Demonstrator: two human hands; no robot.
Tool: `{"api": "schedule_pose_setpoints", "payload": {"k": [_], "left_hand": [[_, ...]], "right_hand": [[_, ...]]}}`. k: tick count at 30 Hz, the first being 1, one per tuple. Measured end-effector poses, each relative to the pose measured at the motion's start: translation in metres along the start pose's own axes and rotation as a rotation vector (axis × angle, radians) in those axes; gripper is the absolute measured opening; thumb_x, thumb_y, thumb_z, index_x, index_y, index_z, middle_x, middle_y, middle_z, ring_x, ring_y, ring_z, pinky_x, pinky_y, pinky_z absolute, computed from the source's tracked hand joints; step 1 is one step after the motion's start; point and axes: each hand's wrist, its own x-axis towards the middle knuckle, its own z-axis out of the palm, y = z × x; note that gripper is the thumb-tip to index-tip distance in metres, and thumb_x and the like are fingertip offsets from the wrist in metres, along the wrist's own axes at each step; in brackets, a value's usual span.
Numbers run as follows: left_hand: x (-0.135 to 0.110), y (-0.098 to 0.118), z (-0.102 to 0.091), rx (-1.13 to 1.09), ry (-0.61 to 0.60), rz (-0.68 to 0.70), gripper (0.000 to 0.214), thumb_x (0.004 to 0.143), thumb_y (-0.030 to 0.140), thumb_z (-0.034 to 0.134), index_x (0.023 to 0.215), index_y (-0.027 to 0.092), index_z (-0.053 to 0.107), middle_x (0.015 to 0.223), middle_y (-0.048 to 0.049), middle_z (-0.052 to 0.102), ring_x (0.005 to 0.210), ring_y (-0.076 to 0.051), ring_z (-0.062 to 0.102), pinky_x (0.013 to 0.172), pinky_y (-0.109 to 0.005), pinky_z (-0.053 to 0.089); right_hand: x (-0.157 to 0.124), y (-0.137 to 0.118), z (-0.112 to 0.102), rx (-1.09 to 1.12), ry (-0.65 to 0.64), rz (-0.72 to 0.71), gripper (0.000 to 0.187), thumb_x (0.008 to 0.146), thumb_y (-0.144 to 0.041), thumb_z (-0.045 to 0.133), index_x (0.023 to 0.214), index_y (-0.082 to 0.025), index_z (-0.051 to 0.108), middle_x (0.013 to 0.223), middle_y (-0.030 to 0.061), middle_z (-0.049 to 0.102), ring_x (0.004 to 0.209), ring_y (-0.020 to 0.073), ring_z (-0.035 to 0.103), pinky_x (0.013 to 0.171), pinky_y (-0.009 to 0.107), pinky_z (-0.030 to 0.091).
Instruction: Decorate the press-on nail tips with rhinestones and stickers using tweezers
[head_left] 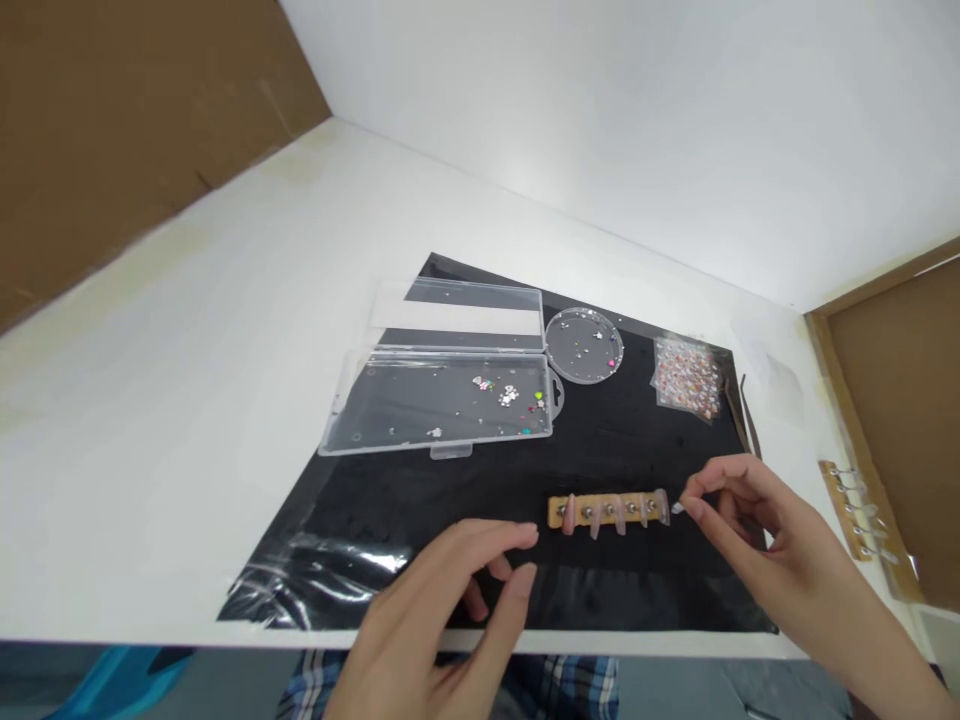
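Observation:
A small wooden strip (pixel 559 512) carrying several clear false nails lies on a black mat (pixel 390 500) near the table's front. My right hand (pixel 765 540) is just right of the strip, thumb and forefinger pinched on a tiny clear piece at the strip's right end. My left hand (pixel 442 610) hovers over the mat's front edge, left of the strip, fingers curled loosely apart and holding nothing.
An open clear plastic case (pixel 450 400) with small gems sits behind the strip. A round clear dish (pixel 583 345) and a sticker sheet (pixel 686 375) lie further right. A second wooden strip with clips (pixel 862 520) lies off the mat, by tweezers (pixel 739 410).

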Motion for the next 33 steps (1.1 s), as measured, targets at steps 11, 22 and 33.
{"api": "schedule_pose_setpoints", "payload": {"k": [11,22,33], "left_hand": [[0.012,-0.015,-0.001,0.239,0.026,0.188,0.012,0.107,0.031,0.059,0.118,0.033,0.065,0.086,0.0072,0.069,0.054,-0.005,0.059,0.053,-0.011,0.05],[0.012,-0.013,0.002,0.267,0.05,0.182,0.014,0.106,0.028,0.059,0.118,0.033,0.066,0.091,0.0067,0.072,0.055,-0.004,0.061,0.052,-0.011,0.05],[0.013,-0.007,0.004,0.244,0.078,0.156,0.014,0.106,0.027,0.059,0.114,0.033,0.067,0.088,0.0077,0.072,0.055,-0.004,0.059,0.052,-0.009,0.049]], "right_hand": [[-0.003,0.006,0.006,-0.083,-0.03,-0.111,0.025,0.107,-0.052,0.054,0.105,-0.029,0.065,0.068,-0.0055,0.048,0.055,0.0112,0.047,0.045,0.021,0.034],[0.004,-0.002,0.001,-0.137,-0.013,-0.241,0.014,0.106,-0.04,0.056,0.101,-0.031,0.065,0.062,-0.0088,0.046,0.048,0.0092,0.045,0.041,0.017,0.035],[0.005,-0.005,0.003,-0.154,0.0,-0.245,0.015,0.105,-0.041,0.057,0.101,-0.031,0.067,0.064,-0.0077,0.053,0.051,0.0097,0.052,0.042,0.017,0.04]]}}
